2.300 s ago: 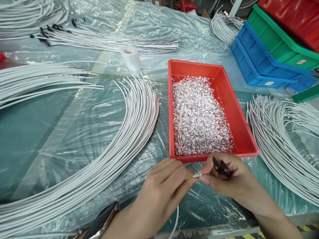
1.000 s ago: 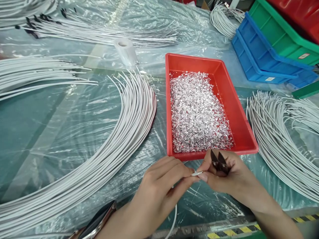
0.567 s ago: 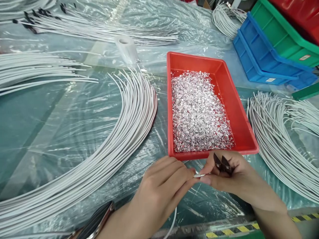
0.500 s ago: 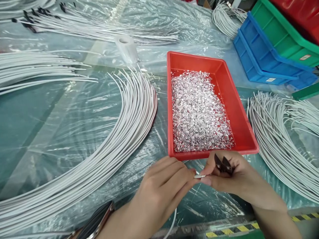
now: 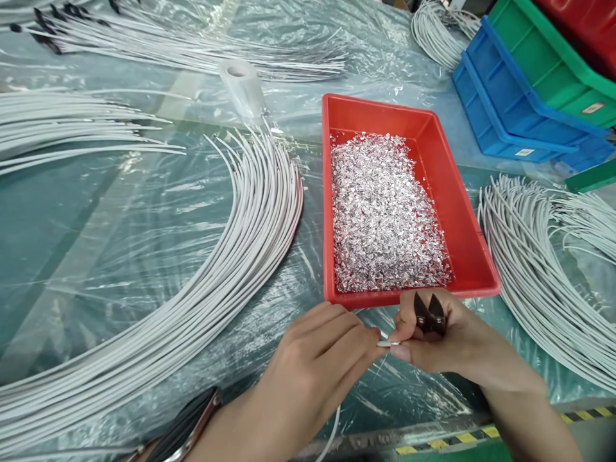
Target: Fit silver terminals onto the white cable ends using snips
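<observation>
My left hand (image 5: 312, 362) is closed in a pinch round a white cable (image 5: 384, 344), just behind its end. A lower stretch of this cable hangs beneath the hand toward the table edge. My right hand (image 5: 447, 343) pinches the cable's tip between thumb and forefinger. Tucked in that same hand is a pair of dark cutting nippers (image 5: 430, 316), jaws pointing up and apart; the handles are hidden in the palm. Directly beyond both hands stands a red tray (image 5: 469, 256) holding a heap of small shiny silver scraps (image 5: 385, 218).
A thick bundle of white cables (image 5: 250, 256) curves across the left; another cable bundle (image 5: 529, 276) lies right. Behind are a roll of clear film (image 5: 243, 90), black-ended cables (image 5: 183, 48) and stacked blue bins (image 5: 510, 83). Plastic sheeting (image 5: 115, 256) covers the table.
The view has shifted slightly. My right hand has turned a little, so the nippers' jaws stand more upright. Both hands keep their pinch on the cable.
</observation>
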`<state>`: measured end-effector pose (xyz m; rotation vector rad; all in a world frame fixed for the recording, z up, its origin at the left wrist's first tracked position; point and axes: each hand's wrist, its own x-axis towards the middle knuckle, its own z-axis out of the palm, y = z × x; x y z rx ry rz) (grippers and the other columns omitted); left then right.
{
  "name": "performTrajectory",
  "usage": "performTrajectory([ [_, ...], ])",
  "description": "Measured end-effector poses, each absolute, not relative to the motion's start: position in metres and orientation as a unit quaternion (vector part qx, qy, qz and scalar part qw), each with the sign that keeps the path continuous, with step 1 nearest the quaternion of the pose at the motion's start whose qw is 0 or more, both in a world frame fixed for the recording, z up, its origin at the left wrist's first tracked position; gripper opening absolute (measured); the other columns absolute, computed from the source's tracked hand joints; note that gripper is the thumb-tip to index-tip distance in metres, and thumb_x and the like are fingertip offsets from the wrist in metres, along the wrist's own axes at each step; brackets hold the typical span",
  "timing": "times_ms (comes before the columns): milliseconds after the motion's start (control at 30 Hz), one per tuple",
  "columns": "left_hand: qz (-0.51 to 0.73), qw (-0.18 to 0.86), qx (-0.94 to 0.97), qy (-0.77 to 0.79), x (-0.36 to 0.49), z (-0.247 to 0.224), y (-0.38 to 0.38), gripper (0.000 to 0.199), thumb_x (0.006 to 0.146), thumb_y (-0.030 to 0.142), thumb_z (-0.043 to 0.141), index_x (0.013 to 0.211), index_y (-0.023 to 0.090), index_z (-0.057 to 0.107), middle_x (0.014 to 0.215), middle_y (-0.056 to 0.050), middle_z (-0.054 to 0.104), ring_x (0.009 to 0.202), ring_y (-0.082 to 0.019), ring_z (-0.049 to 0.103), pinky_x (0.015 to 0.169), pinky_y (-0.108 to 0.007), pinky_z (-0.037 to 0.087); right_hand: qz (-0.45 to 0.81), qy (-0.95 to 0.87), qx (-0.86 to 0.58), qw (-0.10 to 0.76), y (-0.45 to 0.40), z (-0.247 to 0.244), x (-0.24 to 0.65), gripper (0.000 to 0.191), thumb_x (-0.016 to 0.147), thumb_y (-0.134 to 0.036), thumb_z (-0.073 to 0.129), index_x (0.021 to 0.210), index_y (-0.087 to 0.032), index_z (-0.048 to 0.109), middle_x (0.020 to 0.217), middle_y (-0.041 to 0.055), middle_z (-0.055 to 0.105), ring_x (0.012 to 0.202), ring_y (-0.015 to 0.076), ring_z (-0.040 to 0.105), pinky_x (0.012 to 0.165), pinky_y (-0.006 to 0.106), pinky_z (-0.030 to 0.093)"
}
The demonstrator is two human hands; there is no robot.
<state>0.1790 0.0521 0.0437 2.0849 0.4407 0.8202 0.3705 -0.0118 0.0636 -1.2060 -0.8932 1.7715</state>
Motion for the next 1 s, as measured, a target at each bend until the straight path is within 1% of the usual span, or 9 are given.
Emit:
performTrajectory([
  [133,0.303,0.465,0.811,0.187,0.1787,0.0431,0.0525,0.010,0.091,0.010,0.055,0.083,0.016,0.056,0.075,-0.001,0.060,0.069,-0.012,0.053,0.062,-0.025,0.043,0.706,-0.338,-0.474,0.404,-0.0136,0.0597,0.3707,0.014,0.083,-0.019,0.074,0.076,-0.016,0.061,0.062,-0.0024,0.049,0.054,0.0076,0.036,0.048,0.018,0.029],
  [267,0.287,0.512,0.786,0.192,0.1777,0.0432,0.0525,0.010,0.091,0.011,0.057,0.084,0.018,0.056,0.074,0.001,0.059,0.068,-0.011,0.053,0.063,-0.023,0.042,0.714,-0.322,-0.463,0.416,-0.0108,0.0608,0.3703,0.016,0.080,-0.019,0.076,0.074,-0.016,0.061,0.061,-0.0033,0.048,0.050,0.0068,0.030,0.045,0.017,0.024],
  [500,0.279,0.543,0.769,0.190,0.1789,0.0433,0.0537,0.009,0.089,0.013,0.061,0.083,0.018,0.057,0.074,0.003,0.059,0.066,-0.009,0.054,0.062,-0.021,0.042,0.731,-0.308,-0.480,0.375,-0.0053,0.0673,0.3718,0.017,0.076,-0.022,0.076,0.070,-0.015,0.061,0.055,-0.0039,0.045,0.051,0.0084,0.031,0.047,0.021,0.020],
  [667,0.270,0.570,0.752,0.191,0.1795,0.0454,0.0540,0.010,0.088,0.011,0.062,0.083,0.019,0.060,0.073,0.003,0.061,0.066,-0.008,0.057,0.062,-0.020,0.044,0.735,-0.310,-0.476,0.370,-0.0058,0.0676,0.3717,0.019,0.076,-0.023,0.076,0.071,-0.016,0.060,0.055,-0.0043,0.045,0.050,0.0085,0.030,0.046,0.021,0.020],
  [800,0.266,0.595,0.731,0.200,0.1819,0.0489,0.0545,0.013,0.085,0.009,0.064,0.077,0.019,0.060,0.069,0.005,0.062,0.060,-0.007,0.057,0.059,-0.017,0.044,0.737,-0.310,-0.476,0.367,-0.0057,0.0675,0.3714,0.018,0.075,-0.021,0.074,0.070,-0.015,0.058,0.056,-0.0041,0.045,0.051,0.0085,0.030,0.046,0.021,0.020],
  [900,0.257,0.615,0.716,0.207,0.1844,0.0510,0.0555,0.017,0.083,0.004,0.064,0.074,0.018,0.061,0.067,0.007,0.064,0.058,-0.005,0.056,0.056,-0.014,0.042,0.741,-0.295,-0.482,0.363,-0.0054,0.0668,0.3717,0.021,0.072,-0.021,0.077,0.068,-0.015,0.058,0.055,-0.0044,0.045,0.051,0.0084,0.031,0.046,0.021,0.021],
  [1000,0.250,0.628,0.706,0.209,0.1855,0.0516,0.0563,0.018,0.082,0.003,0.064,0.073,0.018,0.061,0.066,0.007,0.063,0.058,-0.004,0.056,0.055,-0.013,0.041,0.746,-0.276,-0.486,0.361,-0.0056,0.0659,0.3719,0.023,0.070,-0.023,0.080,0.069,-0.015,0.058,0.057,-0.0036,0.049,0.052,0.0085,0.033,0.046,0.020,0.022],
])
